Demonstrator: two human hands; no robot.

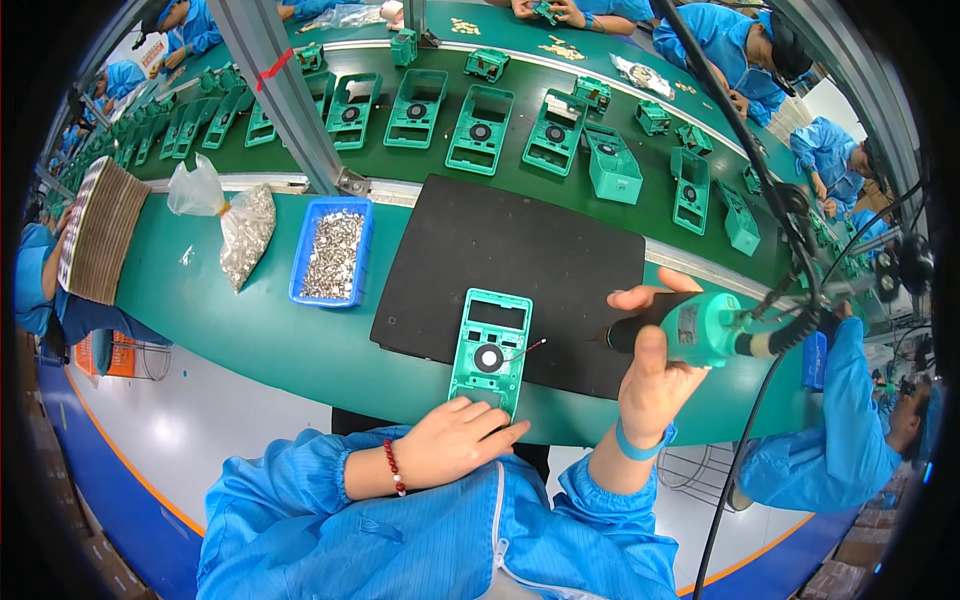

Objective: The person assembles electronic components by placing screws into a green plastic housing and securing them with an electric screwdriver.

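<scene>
A green plastic housing lies face up at the near edge of the black mat. It has a rectangular window at its far end. Near its middle sits a round black speaker with a white centre, and a thin wire lead sticks out to the right. My left hand is laid over the near end of the housing, fingers curled onto it. In my right hand is a green and black electric screwdriver, held sideways above the mat's right part, its tip pointing left, apart from the housing.
A blue bin of small metal parts stands left of the mat, beside a tied clear bag. Farther off, a green conveyor carries several similar housings. The screwdriver's cable hangs at right. Co-workers sit around.
</scene>
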